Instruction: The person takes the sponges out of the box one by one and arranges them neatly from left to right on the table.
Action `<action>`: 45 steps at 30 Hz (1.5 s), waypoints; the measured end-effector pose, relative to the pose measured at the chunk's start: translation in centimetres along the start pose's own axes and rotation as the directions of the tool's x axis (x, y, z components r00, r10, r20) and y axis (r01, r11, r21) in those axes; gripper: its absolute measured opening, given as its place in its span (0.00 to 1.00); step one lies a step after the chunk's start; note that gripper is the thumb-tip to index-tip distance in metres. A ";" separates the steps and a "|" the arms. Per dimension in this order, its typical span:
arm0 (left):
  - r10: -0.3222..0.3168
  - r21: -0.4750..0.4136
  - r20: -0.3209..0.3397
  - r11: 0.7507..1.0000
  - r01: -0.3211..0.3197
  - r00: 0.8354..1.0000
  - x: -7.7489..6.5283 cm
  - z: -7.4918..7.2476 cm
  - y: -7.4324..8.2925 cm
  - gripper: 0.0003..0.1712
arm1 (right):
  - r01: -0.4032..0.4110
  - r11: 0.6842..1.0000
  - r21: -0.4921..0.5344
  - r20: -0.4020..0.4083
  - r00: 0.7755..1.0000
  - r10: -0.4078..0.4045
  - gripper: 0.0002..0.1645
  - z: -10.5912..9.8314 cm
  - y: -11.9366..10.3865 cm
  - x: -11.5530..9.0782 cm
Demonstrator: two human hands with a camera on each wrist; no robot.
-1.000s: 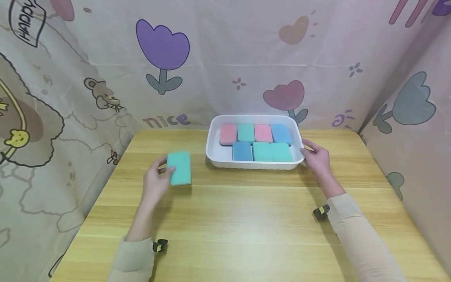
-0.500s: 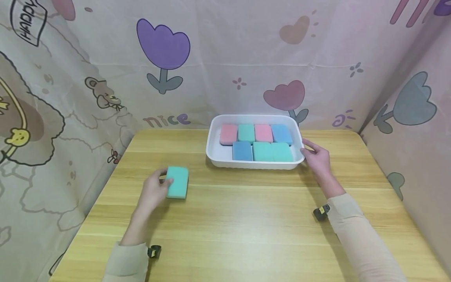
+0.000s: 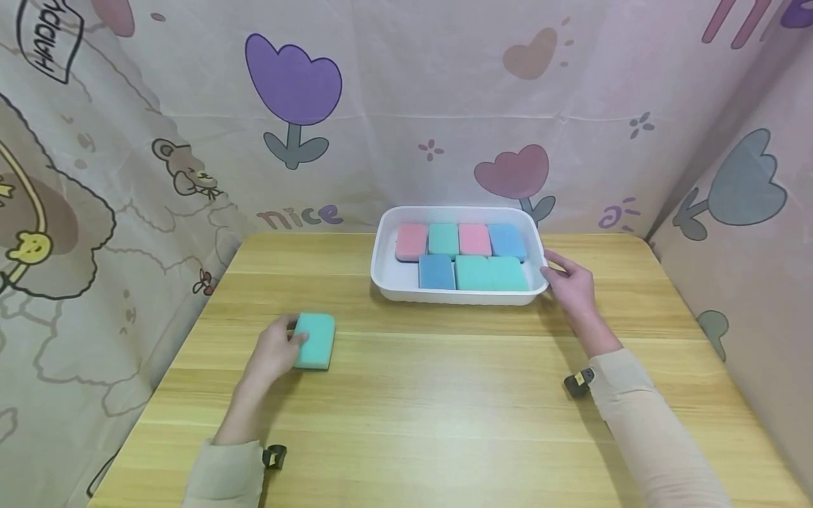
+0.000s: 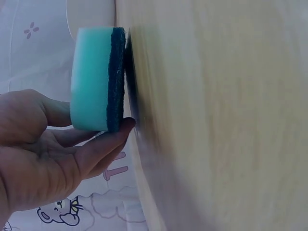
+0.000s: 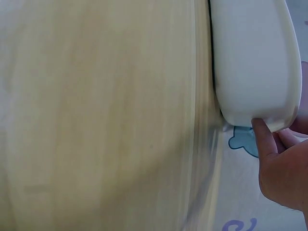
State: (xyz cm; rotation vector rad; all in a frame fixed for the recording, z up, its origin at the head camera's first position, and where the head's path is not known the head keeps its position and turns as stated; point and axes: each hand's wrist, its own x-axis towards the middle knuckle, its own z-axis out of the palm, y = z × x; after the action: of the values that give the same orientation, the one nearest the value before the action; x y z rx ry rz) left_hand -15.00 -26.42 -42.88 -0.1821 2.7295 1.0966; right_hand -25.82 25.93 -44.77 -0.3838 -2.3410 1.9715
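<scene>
My left hand (image 3: 273,353) grips a green sponge (image 3: 315,341) by its left side, low over the left part of the table. In the left wrist view the sponge (image 4: 91,79) shows a dark scouring layer facing the tabletop, with a narrow shadowed gap beside it. At the back, my right hand (image 3: 574,289) holds the right end of a white tray (image 3: 457,297). The right wrist view shows a finger (image 5: 262,137) against the tray's outer wall (image 5: 255,62), with other fingers partly hidden behind its rim.
Inside the tray, pink sponges (image 3: 411,242), green sponges (image 3: 473,273) and blue sponges (image 3: 436,272) lie in two rows. The wooden table (image 3: 432,395) meets a printed curtain (image 3: 394,106) just behind the tray. More curtain hangs at both sides.
My left hand has brought the green sponge toward the table's front, slightly left and down near the surface. The right hand and the tray have stayed put.
</scene>
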 end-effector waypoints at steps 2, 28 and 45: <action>-0.016 0.009 0.015 1.000 0.015 1.000 0.0 -0.1 0.0 0.32 | 0.002 1.000 -0.003 -0.001 1.000 -0.002 0.30 0.0 0.0 0.0; -0.006 0.182 -0.067 0.983 0.018 0.998 -0.6 0.2 0.6 0.28 | 0.015 1.000 0.019 -0.008 1.000 -0.015 0.30 0.0 0.2 0.1; 0.200 -0.052 -0.421 0.968 -0.244 0.885 1.7 0.2 5.6 0.31 | 0.010 1.000 0.009 0.004 1.000 -0.010 0.30 0.0 0.2 0.2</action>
State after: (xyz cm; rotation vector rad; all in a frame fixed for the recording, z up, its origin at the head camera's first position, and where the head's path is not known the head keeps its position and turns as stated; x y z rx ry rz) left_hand -17.68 -22.36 -39.65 -0.1287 3.1309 1.4053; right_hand -25.97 25.98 -44.97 -0.3679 -2.3306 1.9797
